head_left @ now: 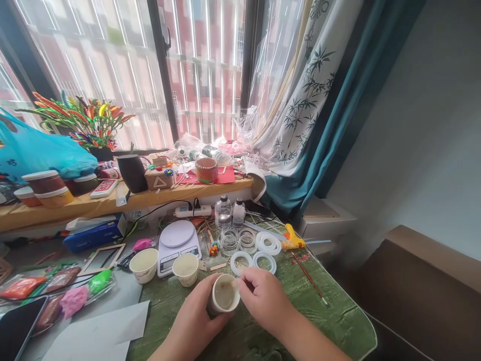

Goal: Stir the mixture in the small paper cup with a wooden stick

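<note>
My left hand (199,313) is wrapped around a paper cup (226,296), tilted so its cloudy liquid shows. Pinched in my right hand (265,298) at the cup's rim is a small wooden stick (228,285), its lower end in the liquid. Behind my left hand stand a second paper cup (185,269) and a third paper cup (144,265). A white kitchen scale (179,245) sits just beyond them. White silicone ring molds (241,262) and clear rings (229,240) lie past my right hand.
Two clear bottles (223,212) stand at the back, near a power strip (193,210). A yellow glue gun (293,238) and a paintbrush (310,280) lie to the right. White paper (101,333) and packs of coloured clay (73,301) cover the left. A crowded windowsill (188,194) runs behind.
</note>
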Demonstrator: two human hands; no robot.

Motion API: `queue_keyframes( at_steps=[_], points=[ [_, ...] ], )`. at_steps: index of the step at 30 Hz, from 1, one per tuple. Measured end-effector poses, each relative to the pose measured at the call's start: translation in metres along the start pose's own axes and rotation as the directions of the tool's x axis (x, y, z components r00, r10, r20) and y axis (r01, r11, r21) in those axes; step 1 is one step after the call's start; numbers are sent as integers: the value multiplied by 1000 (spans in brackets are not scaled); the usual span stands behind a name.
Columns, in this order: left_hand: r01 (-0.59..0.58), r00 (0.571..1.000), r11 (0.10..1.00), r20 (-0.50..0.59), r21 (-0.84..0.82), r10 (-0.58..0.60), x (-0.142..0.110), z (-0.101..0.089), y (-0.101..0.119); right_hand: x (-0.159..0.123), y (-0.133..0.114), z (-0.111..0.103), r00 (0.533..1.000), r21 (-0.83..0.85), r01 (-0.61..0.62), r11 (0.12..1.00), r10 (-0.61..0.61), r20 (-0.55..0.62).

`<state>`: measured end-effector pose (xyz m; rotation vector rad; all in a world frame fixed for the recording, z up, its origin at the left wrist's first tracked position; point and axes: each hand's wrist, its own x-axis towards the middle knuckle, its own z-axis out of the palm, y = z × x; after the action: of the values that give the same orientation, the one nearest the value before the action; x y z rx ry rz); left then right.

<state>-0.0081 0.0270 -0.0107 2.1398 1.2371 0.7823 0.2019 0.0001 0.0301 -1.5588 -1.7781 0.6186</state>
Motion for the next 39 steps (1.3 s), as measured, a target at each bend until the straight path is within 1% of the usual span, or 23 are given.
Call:
queue_keyframes(
  at_steps=[4,7,10,13,17,20,22,24,25,27,32,35,39],
  points=[
    [17,999,998,40,-57,-15,3,-3,7,-2,14,8,997,64,52,997,-48,-54],
    [23,999,995,51,-93,-18,4,-4,11,-5,28,16,987,87,91,992,-78,-142],
    [31,998,997,62,-74,-26,3,-3,8,-7,39,23,970,130,145,981,-115,-215],
    [26,998,999,58,-40,-23,2,0,2,-10,42,26,953,160,208,965,-163,-253],
    [-33,999,999,21,-12,33,2,1,0,-10,41,28,948,209,238,949,-181,-261],
    [-74,996,997,-42,26,75,3,0,2,-1,37,23,947,199,263,944,-214,-239],
    [-72,993,995,-92,67,78,3,0,2,10,35,19,945,168,304,938,-276,-175],
    [-61,989,993,-131,105,74,3,1,2,22,33,15,940,141,339,930,-330,-86],
    [-57,987,991,-145,122,75,3,2,2,27,33,15,938,137,346,928,-342,-57],
    [-55,983,987,-162,154,81,4,3,3,32,34,17,940,142,341,929,-338,-44],
    [-41,976,975,-200,219,86,4,7,8,24,40,26,946,156,324,933,-318,-64],
    [-28,975,970,-209,242,80,3,8,11,18,43,24,952,177,305,936,-303,-41],
    [-18,972,965,-220,263,78,1,11,13,17,47,18,961,205,268,941,-275,6]
  ],
)
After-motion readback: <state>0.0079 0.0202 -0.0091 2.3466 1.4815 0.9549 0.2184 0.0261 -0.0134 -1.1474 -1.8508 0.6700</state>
